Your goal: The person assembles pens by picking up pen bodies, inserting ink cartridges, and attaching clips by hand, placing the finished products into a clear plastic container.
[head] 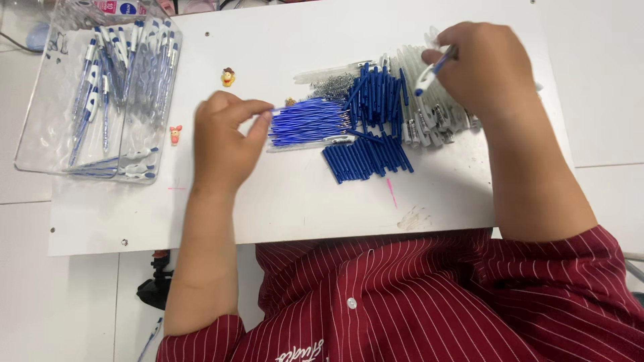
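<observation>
left hand [225, 137]: fingers pinched on a thin blue refill [305, 121] at the pile's edge
right hand [479, 64]: closed around a pen barrel [429, 75], above the clear barrels
handling: looks light, bendy, best gripped mid-length

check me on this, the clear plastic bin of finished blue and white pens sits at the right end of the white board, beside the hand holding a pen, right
Not quite. The head view shows the clear plastic bin of finished blue and white pens at the left end of the white board, far from the right hand holding a blue and white pen.
</observation>
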